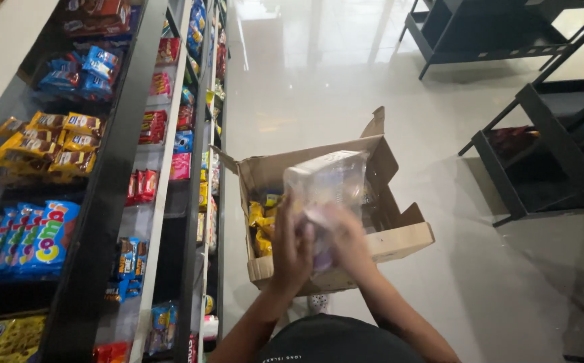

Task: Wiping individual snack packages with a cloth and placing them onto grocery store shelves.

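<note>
Both my hands hold a clear plastic multipack of snack packets [327, 185] above an open cardboard box [399, 238] on the floor. My left hand [293, 245] grips the pack's lower left side and my right hand [349, 240] grips its lower right side. The pack is blurred, and its contents look pale blue and white. Yellow snack packets [261, 228] lie inside the box at its left end. The box flaps stand open.
Tall black shelves [107, 202] full of colourful snack packets run along the left. Low black display racks [540, 154] stand at the right and far back. Glossy grey tiled floor [346, 74] stretches between them.
</note>
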